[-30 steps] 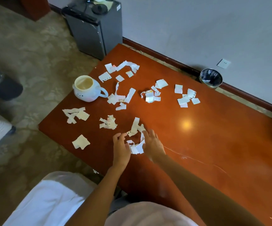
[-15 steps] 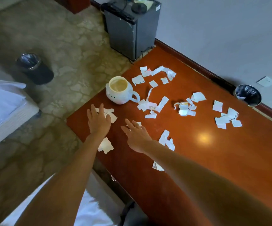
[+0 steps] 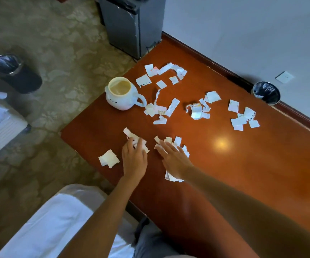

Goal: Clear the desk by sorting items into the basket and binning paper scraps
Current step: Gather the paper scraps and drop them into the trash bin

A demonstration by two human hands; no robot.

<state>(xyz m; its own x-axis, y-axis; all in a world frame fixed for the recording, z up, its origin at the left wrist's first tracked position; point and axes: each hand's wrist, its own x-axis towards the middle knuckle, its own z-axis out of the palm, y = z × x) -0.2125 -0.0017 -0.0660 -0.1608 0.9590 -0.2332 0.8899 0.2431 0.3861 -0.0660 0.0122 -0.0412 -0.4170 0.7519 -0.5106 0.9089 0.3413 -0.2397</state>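
A: Head view. What are the hands doing?

B: The left hand [image 3: 134, 157] lies on the counter [image 3: 234, 174] at about 7 o'clock from the glare spot, its grip curled round a wad of scraps [image 3: 134, 139]. The right hand [image 3: 174, 159], just beside it, lies flat with fingers spread wide over another heap [image 3: 171, 141], pressing rather than gripping.

A: Other paper?

B: One folded piece [image 3: 109, 158] lies at 9 o'clock from the left hand, and some bits [image 3: 171, 177] peek out under the right wrist. More litter spreads from 12 to 2 o'clock across the counter, the farthest cluster [image 3: 242, 117] near the wall.

A: The mug?

B: The mug [image 3: 121, 94] stands upright at 11 o'clock, handle touching torn paper.

A: Bins?

B: One bin [image 3: 15, 73] sits on the carpet at 10 o'clock, another [image 3: 265, 93] by the wall at 2.
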